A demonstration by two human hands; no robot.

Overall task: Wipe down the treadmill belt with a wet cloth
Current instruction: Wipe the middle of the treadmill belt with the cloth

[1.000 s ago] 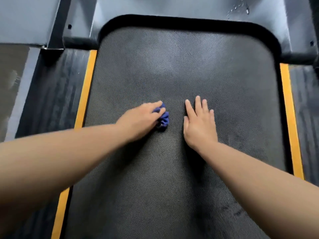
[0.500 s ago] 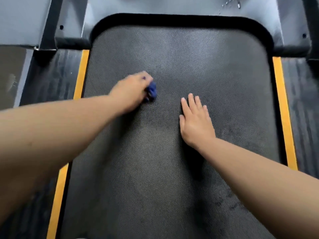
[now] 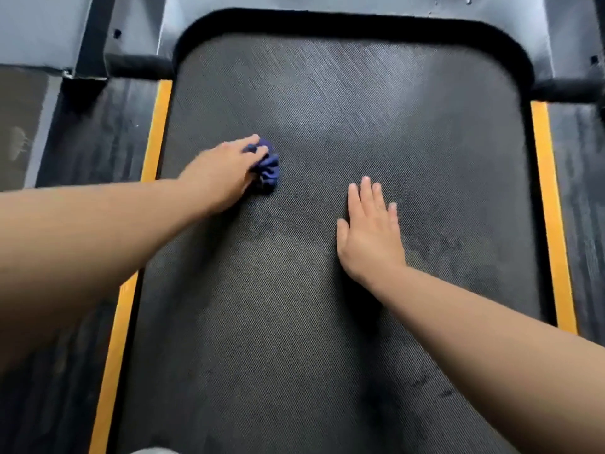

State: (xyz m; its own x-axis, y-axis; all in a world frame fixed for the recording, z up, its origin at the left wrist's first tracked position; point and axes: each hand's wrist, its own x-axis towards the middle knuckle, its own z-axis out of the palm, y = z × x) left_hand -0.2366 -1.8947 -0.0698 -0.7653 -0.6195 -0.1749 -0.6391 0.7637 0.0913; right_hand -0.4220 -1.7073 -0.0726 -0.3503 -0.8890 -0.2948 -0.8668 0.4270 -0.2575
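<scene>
Head view shows the left hand (image 3: pixel 226 168) curled around a blue cloth (image 3: pixel 269 168), which is bunched into a small ball. The fingers (image 3: pixel 252 143) close over its top and the cloth presses on the belt (image 3: pixel 311 322), in the left part, not far from the left yellow strip (image 3: pixel 157 126). The right hand (image 3: pixel 370 234) lies flat on the belt near the middle. Its fingers (image 3: pixel 366 194) are straight and close together, it holds nothing, and it is well apart from the cloth. Between and around the two hands the belt has darker patches (image 3: pixel 442 244). A second yellow strip (image 3: pixel 550 208) runs along the right edge, with dark side rails (image 3: pixel 98 132) outside both strips. A grey cover (image 3: pixel 327 4) borders the far end of the belt. Both forearms are bare and cover part of the belt nearest the person.
</scene>
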